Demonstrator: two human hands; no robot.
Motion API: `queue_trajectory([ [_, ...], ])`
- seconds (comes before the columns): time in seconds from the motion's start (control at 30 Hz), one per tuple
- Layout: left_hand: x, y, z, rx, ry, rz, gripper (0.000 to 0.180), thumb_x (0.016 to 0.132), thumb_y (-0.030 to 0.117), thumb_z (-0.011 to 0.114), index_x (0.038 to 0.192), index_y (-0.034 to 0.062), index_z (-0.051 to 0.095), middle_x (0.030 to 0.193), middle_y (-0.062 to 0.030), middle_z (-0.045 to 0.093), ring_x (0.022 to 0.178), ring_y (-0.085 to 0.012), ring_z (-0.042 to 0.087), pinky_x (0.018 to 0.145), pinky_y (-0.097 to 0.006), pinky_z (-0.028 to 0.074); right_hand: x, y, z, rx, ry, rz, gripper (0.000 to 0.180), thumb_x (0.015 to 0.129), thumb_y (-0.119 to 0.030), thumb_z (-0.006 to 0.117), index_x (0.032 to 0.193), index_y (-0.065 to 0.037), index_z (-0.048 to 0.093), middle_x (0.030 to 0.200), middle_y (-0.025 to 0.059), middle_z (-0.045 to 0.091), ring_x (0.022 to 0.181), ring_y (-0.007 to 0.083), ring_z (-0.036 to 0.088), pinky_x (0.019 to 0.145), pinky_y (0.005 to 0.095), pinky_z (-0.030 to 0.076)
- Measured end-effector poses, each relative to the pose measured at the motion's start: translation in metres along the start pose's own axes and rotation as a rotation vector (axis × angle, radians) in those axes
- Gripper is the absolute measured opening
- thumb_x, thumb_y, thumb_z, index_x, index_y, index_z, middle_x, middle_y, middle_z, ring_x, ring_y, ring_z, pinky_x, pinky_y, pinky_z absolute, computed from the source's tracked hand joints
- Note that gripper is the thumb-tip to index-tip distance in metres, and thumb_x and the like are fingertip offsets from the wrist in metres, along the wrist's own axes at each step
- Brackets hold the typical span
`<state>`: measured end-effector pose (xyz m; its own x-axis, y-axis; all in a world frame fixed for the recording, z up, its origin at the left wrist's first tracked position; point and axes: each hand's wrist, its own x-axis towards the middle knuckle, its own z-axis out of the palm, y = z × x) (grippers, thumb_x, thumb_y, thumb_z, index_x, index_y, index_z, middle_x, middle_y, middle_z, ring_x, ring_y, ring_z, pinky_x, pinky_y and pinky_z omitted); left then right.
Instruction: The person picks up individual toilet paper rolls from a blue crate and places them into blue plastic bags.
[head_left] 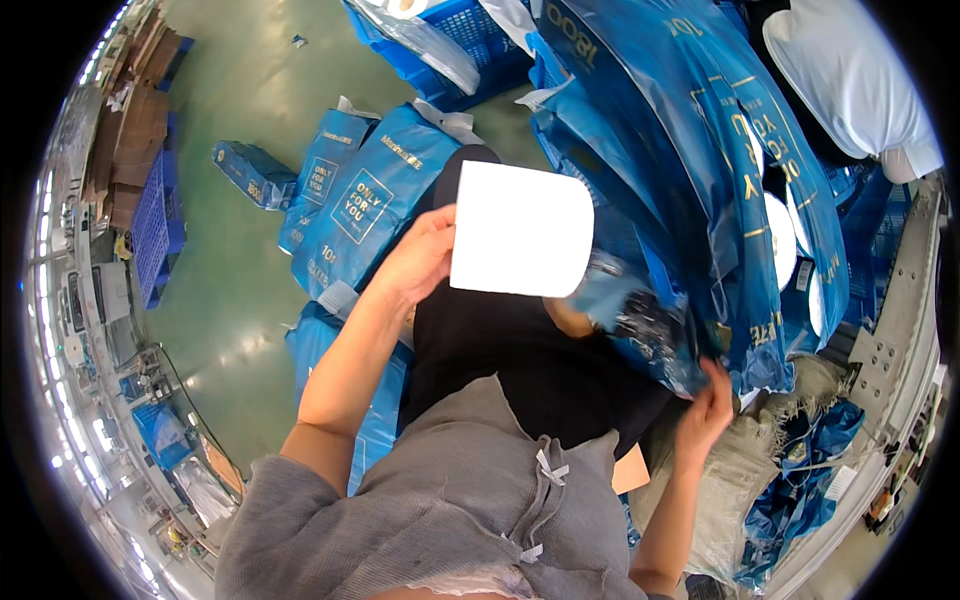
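My left hand (420, 262) holds the left edge of a white rectangular sheet (520, 228) in front of my chest. My right hand (705, 410) reaches low to the right and touches the lower corner of a blue plastic mailing bag (650, 330). Whether its fingers close on the bag I cannot tell exactly, but they pinch at its edge. Large blue mailing bags with gold print (700, 150) hang or lie stacked just above that hand.
Several filled blue bags (375, 195) lie on the green floor (240, 290) to the left. A blue plastic crate (450, 40) stands at the top. White sacks (850, 70) sit top right, a woven sack (740, 480) and a metal frame (890, 330) at right. Flattened cartons (135, 130) are stacked far left.
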<state>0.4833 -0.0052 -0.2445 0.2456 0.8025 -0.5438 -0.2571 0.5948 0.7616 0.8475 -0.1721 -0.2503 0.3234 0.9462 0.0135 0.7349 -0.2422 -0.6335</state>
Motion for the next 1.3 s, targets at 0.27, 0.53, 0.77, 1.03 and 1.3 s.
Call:
queue_trajectory([
  [0.27, 0.003, -0.041, 0.012, -0.438, -0.153, -0.370, 0.033, 0.095, 0.020, 0.045, 0.115, -0.0044, 0.054, 0.091, -0.0187, 0.066, 0.074, -0.0245, 0.068, 0.052, -0.031, 0.056, -0.116, 0.132, -0.005, -0.461, -0.135, 0.075, 0.032, 0.072, 0.008, 0.047, 0.100, 0.002, 0.062, 0.115, 0.0249, 0.056, 0.107, 0.0412, 0.054, 0.092, 0.0441, 0.043],
  [0.53, 0.008, -0.059, 0.026, -0.685, -0.251, -0.535, 0.035, 0.097, 0.021, 0.039, 0.117, -0.0042, 0.051, 0.092, -0.0248, 0.064, 0.065, -0.0187, 0.065, 0.049, -0.024, 0.055, -0.141, 0.174, 0.037, -0.697, -0.629, 0.485, 0.016, 0.079, -0.008, 0.057, 0.093, -0.004, 0.063, 0.083, 0.0199, 0.064, 0.079, 0.0390, 0.063, 0.071, 0.0449, 0.050],
  [0.77, 0.005, -0.064, 0.039, -0.373, -0.217, -0.425, 0.032, 0.096, 0.022, 0.044, 0.116, -0.0024, 0.052, 0.084, -0.0164, 0.064, 0.060, -0.0147, 0.063, 0.049, -0.023, 0.052, -0.016, -0.007, -0.009, 0.212, -0.407, 0.517, 0.018, 0.090, -0.010, 0.055, 0.101, 0.002, 0.063, 0.082, 0.0128, 0.065, 0.072, 0.0184, 0.065, 0.065, 0.0283, 0.053],
  [1.03, -0.001, -0.071, 0.047, -0.133, -0.202, -0.310, 0.033, 0.092, 0.022, 0.053, 0.114, -0.0027, 0.049, 0.073, -0.0078, 0.062, 0.053, -0.0123, 0.060, 0.046, -0.022, 0.050, 0.018, -0.087, 0.053, 0.510, -0.419, 0.018, 0.055, 0.076, -0.001, 0.070, 0.127, -0.003, 0.049, 0.133, 0.0149, 0.044, 0.105, 0.0257, 0.059, 0.079, 0.0302, 0.053],
  [1.3, 0.001, -0.063, 0.028, -0.023, -0.412, -0.482, 0.044, 0.096, 0.034, 0.038, 0.107, -0.0042, 0.055, 0.074, -0.0161, 0.066, 0.055, -0.0178, 0.064, 0.044, -0.023, 0.051, 0.024, -0.089, 0.054, 0.729, -0.429, 0.161, 0.039, 0.077, -0.010, 0.073, 0.110, 0.003, 0.058, 0.112, 0.0070, 0.057, 0.074, 0.0074, 0.053, 0.061, 0.0199, 0.044],
])
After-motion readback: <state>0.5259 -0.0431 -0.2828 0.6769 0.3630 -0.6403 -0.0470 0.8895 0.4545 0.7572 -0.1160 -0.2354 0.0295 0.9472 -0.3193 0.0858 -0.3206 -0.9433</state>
